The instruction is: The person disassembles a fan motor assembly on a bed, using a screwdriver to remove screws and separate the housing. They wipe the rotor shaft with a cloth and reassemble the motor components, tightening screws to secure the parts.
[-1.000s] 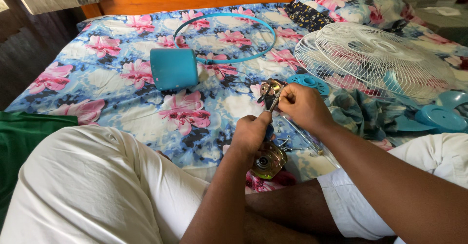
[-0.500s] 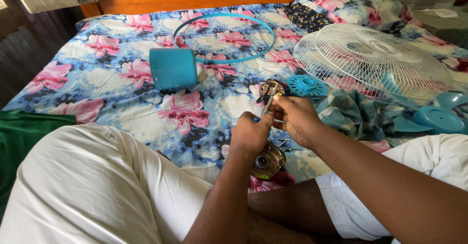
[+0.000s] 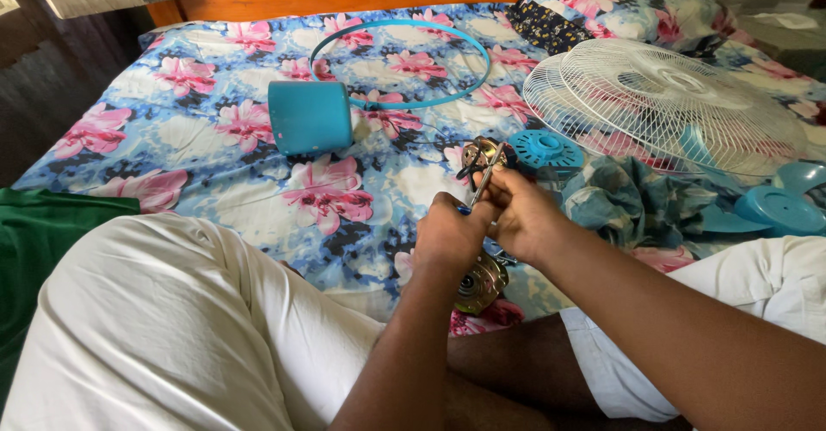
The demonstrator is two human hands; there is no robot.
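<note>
A person in white shorts sits cross-legged on a bed spread with a blue sheet [image 3: 215,199] printed with pink flowers, the pieces of a dismantled electric fan laid out across it. At the upper right of the frame a white wire guard [image 3: 662,104] leans against a floral pillow [image 3: 637,5]; a thin blue ring [image 3: 400,63] lies flat at the upper centre, with a blue motor cover [image 3: 310,117] on its side just below and left of it. A blue fan blade [image 3: 779,207] shows at the right edge, and a round blue plastic disc [image 3: 545,150] sits right of centre, beside crumpled patterned cloth [image 3: 619,203]. A green cloth [image 3: 39,242] fills the left edge.

At the centre of the frame the two hands work close together, touching. The left hand [image 3: 447,242] is closed around a slim metal tool [image 3: 483,173], seemingly a screwdriver, its shaft pointing up and away. The right hand [image 3: 525,216] pinches the same shaft or a small part at it; which cannot be told. Just beyond the tool's tip lies a small brass-coloured metal part [image 3: 480,152] with dark wires, and directly below the hands a round fan motor [image 3: 477,285] rests against the leg.

Judging from the grip, the work goes best with the tool held steady in line with whatever it engages, the right fingers bracing near the tip while the left turns, and with small loose parts kept off the folds of the sheet
</note>
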